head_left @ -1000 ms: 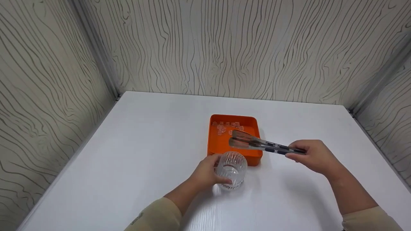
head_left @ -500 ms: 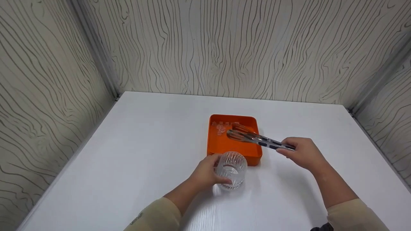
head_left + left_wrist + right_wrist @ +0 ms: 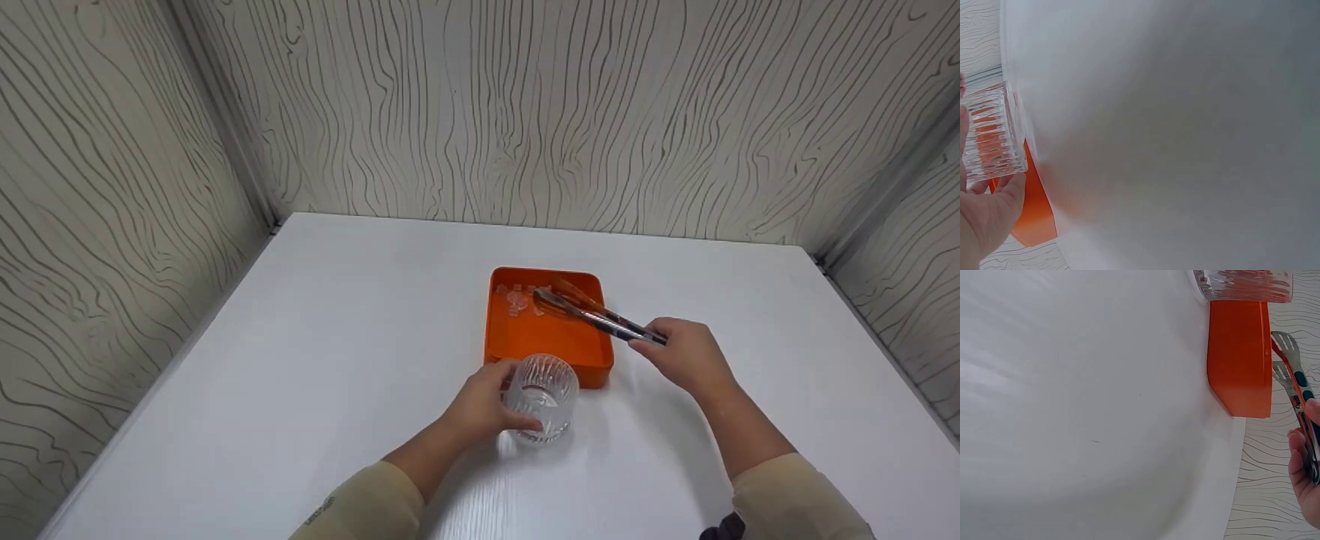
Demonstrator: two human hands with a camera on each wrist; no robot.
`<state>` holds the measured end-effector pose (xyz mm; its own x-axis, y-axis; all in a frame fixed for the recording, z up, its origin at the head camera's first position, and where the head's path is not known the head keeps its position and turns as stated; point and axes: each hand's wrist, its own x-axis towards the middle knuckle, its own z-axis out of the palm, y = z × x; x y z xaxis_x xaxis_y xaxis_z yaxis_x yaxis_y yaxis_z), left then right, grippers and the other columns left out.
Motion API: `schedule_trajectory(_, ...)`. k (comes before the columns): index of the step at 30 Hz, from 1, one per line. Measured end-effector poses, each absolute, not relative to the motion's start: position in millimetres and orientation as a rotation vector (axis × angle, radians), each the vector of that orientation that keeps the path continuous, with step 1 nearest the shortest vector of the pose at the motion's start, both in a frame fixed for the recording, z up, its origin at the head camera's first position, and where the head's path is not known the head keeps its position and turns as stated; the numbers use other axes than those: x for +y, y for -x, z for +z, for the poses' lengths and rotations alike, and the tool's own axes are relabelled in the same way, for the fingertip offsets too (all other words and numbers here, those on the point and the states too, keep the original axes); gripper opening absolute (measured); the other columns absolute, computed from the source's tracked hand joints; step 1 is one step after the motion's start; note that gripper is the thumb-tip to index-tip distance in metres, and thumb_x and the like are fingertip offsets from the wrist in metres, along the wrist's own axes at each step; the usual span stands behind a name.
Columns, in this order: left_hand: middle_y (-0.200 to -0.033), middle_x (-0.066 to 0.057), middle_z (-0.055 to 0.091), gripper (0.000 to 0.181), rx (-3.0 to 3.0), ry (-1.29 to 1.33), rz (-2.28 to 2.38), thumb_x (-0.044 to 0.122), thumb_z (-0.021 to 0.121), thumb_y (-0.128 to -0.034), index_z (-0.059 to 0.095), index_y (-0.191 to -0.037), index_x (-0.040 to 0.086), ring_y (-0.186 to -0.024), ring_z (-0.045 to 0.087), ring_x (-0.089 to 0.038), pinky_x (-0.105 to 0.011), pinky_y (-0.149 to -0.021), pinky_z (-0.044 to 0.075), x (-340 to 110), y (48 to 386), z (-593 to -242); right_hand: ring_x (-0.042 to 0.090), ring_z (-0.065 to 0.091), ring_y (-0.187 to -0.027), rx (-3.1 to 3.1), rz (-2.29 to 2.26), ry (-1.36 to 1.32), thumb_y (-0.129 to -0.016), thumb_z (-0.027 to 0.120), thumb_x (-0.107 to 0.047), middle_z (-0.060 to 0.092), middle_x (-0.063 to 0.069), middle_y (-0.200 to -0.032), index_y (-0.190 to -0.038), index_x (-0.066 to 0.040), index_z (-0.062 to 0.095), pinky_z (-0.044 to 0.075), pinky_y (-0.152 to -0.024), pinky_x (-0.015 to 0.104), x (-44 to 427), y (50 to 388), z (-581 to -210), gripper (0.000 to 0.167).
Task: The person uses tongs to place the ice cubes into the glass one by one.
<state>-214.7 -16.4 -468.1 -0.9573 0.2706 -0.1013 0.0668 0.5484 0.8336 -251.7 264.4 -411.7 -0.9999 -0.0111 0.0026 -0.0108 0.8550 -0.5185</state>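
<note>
My left hand (image 3: 481,403) grips a clear ribbed glass (image 3: 546,397) from its left side, thumb across the near side. The glass stands upright on the table, close to the front of an orange tray (image 3: 555,349). Small clear cubes (image 3: 517,300) lie in the tray's far left part. In my right hand (image 3: 686,352) is a pair of metal tongs (image 3: 600,319), held near the handle end to the right of the tray. Their spread tips reach over the far part of the tray. Whether they touch any cube cannot be told. The right wrist view shows the tongs' slotted ends (image 3: 1286,343) apart.
The white table (image 3: 360,315) runs around the tray on all sides. Walls with a wood-grain pattern (image 3: 465,112) stand behind it and at both sides, meeting at grey corner posts (image 3: 225,112).
My right hand has moved left and slightly forward, carrying the tongs farther over and lower toward the cubes. The tips have spread apart. My left hand and the glass have stayed put.
</note>
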Motion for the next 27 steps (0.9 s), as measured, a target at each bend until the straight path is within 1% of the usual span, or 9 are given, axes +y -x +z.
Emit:
schedule_trajectory(4,-0.113,0.010,0.056,0.072,2.572,-0.283,1.361,0.037,0.083,-0.0590,0.050,-0.123,0.027,-0.108,0.052,-0.015,-0.040,-0.095,0.043,-16,215,-468,0.021,0.047,-0.067,3.011,-0.850,-0.036,-0.085,0.065,-0.031,0.057,0.004,-0.073,-0.089,-0.009,0.064,0.041,-0.055,0.028,257,253,-416,0.022)
schedule_trajectory(8,-0.114,0.009,0.056,0.073,2.566,-0.285,1.366,0.037,0.083,-0.0589,0.050,-0.123,0.026,-0.108,0.052,-0.015,-0.040,-0.095,0.043,-16,215,-468,0.021,0.047,-0.066,3.025,-0.827,-0.064,-0.085,0.065,-0.030,0.057,0.004,-0.072,-0.088,-0.008,0.064,0.041,-0.054,0.027,251,255,-420,0.022)
schedule_trajectory(13,-0.115,0.010,0.056,0.073,2.566,-0.277,1.360,0.036,0.084,-0.0591,0.050,-0.123,0.026,-0.109,0.052,-0.015,-0.039,-0.095,0.043,-16,215,-467,0.020,0.047,-0.064,3.049,-0.793,-0.059,-0.084,0.065,-0.028,0.057,0.003,-0.069,-0.084,-0.008,0.064,0.039,-0.053,0.028,244,257,-423,0.020)
schedule_trajectory(18,-0.114,0.010,0.055,0.074,2.571,-0.282,1.350,0.036,0.083,-0.0594,0.050,-0.124,0.026,-0.109,0.051,-0.015,-0.039,-0.095,0.044,-17,216,-467,0.020,0.047,-0.064,3.042,-0.751,-0.061,-0.084,0.065,-0.028,0.058,0.004,-0.071,-0.086,-0.007,0.064,0.040,-0.053,0.028,237,260,-426,0.021)
schedule_trajectory(27,-0.115,0.007,0.055,0.073,2.575,-0.332,1.362,0.036,0.083,-0.0605,0.050,-0.124,0.023,-0.108,0.052,-0.016,-0.038,-0.094,0.045,-17,216,-469,0.021,0.049,-0.066,3.038,-0.749,-0.074,-0.085,0.064,-0.026,0.059,0.004,-0.071,-0.084,-0.007,0.064,0.042,-0.057,0.029,230,262,-429,0.020)
